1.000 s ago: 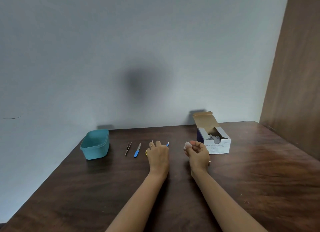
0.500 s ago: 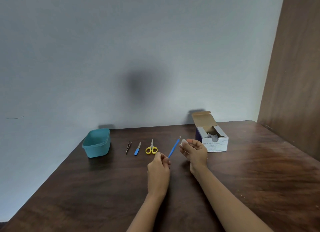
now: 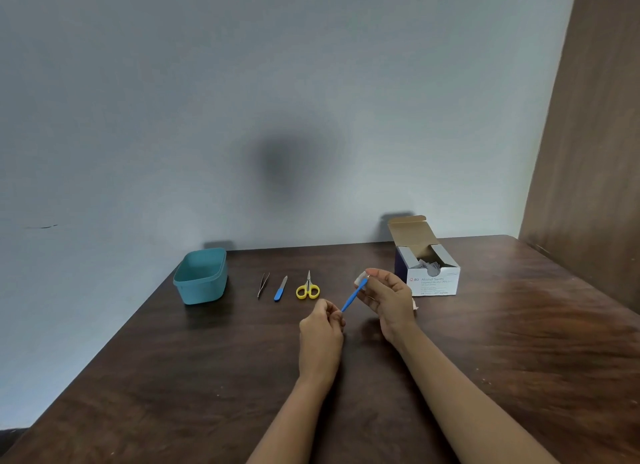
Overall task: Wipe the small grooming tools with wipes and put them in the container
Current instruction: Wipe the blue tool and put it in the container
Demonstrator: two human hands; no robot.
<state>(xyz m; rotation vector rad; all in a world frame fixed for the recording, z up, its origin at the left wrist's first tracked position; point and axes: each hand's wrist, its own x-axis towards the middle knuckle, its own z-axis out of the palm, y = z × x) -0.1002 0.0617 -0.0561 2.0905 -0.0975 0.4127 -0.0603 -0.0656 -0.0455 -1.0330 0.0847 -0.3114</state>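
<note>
L hand [image 3: 320,328] pinches near end of thin blue tool [image 3: 353,296], far end up at wipe [image 3: 361,278] pinched in R hand [image 3: 388,299]; tweezers [image 3: 263,284], file [image 3: 280,288], scissors [image 3: 307,288] on table [image 3: 519,342] beside teal container [image 3: 201,276]

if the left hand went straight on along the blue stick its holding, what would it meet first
Most likely the small white wipe pinched in the right hand. The left hand aims its thin blue stick up and right, with the tip at or touching the wipe; depth is unclear.
</note>
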